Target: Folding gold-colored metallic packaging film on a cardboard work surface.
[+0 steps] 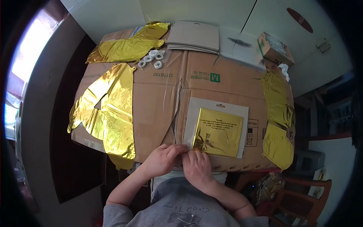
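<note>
A clear packet [217, 126] with a white backing card and a folded gold foil balloon inside lies on the flattened cardboard box [159, 109], near its front edge. My left hand [162, 159] and my right hand [197, 166] meet at the packet's near left corner, fingers pinched together on its edge. Both thumbs and fingertips cover that corner, so the exact grip is hidden.
Flat gold foil balloons lie at the left [107, 113], back left [130, 45] and right [280, 121] of the cardboard. Small white tape rolls [151, 58], a stack of grey cards [194, 36], a clear bag [242, 47] and a small box [275, 48] sit at the back.
</note>
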The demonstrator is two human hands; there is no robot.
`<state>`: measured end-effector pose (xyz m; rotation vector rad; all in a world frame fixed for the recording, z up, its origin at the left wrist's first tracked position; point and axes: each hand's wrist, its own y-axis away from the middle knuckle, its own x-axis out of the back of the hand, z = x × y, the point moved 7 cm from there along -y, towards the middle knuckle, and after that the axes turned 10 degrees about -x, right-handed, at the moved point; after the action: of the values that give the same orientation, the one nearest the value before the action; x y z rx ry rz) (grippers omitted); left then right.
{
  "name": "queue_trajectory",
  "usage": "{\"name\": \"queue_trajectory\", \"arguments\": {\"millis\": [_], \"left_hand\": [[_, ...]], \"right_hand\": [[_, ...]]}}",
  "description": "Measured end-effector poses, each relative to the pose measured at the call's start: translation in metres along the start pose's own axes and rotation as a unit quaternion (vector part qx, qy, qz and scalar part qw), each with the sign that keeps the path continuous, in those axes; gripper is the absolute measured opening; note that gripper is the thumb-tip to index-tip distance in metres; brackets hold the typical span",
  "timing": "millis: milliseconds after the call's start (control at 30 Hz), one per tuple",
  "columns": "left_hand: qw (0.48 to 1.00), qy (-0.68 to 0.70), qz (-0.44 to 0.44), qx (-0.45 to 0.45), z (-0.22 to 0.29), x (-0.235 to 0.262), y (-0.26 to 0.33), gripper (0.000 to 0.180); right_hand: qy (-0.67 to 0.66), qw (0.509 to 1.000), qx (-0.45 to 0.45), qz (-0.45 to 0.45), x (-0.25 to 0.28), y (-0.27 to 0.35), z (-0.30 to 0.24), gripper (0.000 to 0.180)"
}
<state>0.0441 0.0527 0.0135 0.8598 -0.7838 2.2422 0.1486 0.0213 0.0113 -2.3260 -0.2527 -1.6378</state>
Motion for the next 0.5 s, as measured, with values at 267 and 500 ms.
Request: {"name": "queue_trajectory", "arguments": {"millis": [267,500], "left_hand": [[0.993,-0.104,-0.045,-0.038,0.022,0.001,0.002,0.040],[0.978,-0.176,-0.010,-0.111,0.040,-0.001,0.007,0.034]], "right_hand": [[-0.270,0.963,0.025,-0.007,0.019,0.026,0.032,0.014],[-0.836,0.537,-0.111,0.004,0.067,0.082,0.133,0.013]]}}
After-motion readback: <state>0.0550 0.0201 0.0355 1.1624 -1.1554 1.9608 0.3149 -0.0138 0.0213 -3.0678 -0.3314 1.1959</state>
